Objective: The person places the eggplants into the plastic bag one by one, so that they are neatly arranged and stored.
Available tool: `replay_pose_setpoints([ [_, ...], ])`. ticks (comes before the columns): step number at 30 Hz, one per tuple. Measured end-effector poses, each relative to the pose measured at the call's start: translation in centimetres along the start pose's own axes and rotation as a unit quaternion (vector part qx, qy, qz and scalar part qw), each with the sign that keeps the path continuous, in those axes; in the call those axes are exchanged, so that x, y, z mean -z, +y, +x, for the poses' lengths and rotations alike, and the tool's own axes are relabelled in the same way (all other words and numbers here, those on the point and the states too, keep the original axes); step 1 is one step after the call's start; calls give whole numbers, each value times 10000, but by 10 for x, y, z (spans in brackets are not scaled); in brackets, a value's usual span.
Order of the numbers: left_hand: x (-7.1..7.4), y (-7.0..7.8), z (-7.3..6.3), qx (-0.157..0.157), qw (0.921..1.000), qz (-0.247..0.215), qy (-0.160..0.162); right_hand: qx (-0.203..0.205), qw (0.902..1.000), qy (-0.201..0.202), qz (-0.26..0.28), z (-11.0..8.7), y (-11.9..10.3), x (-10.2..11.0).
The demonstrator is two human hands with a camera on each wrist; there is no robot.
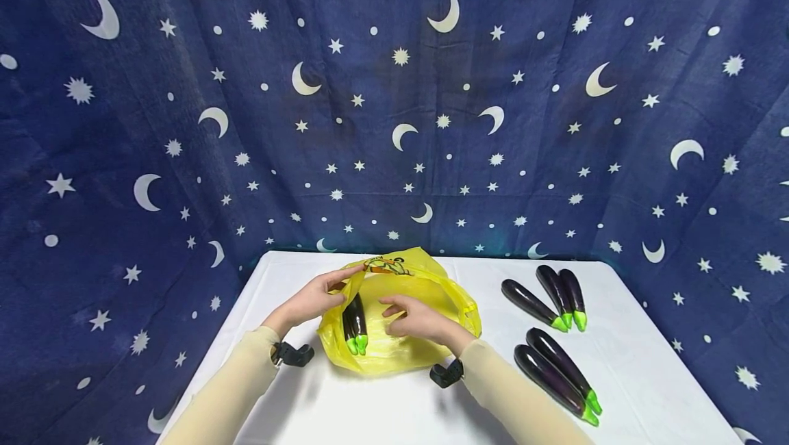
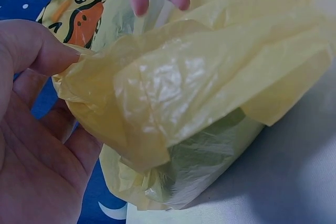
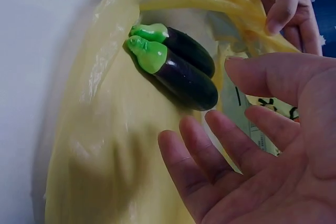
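Note:
A yellow plastic bag (image 1: 401, 357) lies on the table with its mouth held wide. My left hand (image 1: 313, 298) pinches the bag's left rim between thumb and fingers; in the left wrist view the thumb presses on the bunched film (image 2: 86, 80). Two dark eggplants (image 1: 355, 322) with green stem ends rest inside on the left, side by side in the right wrist view (image 3: 184, 80). Over the bag's opening is my right hand (image 1: 422, 322), fingers spread and slightly bent, holding nothing. It is apart from the eggplants in the bag.
On the table's right side lie three more eggplants (image 1: 531, 303) at the back and two (image 1: 561, 370) nearer the front. The white table (image 1: 481, 281) has a blue curtain (image 1: 370, 157) with moons and stars behind and at both sides.

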State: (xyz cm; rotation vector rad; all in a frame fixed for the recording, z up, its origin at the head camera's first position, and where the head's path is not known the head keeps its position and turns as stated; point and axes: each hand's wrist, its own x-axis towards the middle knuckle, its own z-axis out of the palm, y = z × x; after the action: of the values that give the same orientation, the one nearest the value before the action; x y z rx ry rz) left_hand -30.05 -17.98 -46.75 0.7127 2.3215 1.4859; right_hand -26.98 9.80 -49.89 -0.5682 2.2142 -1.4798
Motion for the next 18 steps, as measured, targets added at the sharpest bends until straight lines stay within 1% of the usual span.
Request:
replay_pose_setpoints([
  [7, -1, 2, -1, 36, 10000, 21, 25, 227, 9985, 48, -488, -19, -3, 10],
  [13, -2, 0, 0, 68, 9999, 57, 49, 505, 9948, -41, -885, -35, -3, 17],
  [15, -2, 0, 0, 82, 9999, 70, 46, 607, 9928, -17, -1035, -40, -2, 20],
  [18, -2, 1, 0, 93, 9999, 95, 26, 651, 9910, 89, -1166, -48, 0, 24],
])
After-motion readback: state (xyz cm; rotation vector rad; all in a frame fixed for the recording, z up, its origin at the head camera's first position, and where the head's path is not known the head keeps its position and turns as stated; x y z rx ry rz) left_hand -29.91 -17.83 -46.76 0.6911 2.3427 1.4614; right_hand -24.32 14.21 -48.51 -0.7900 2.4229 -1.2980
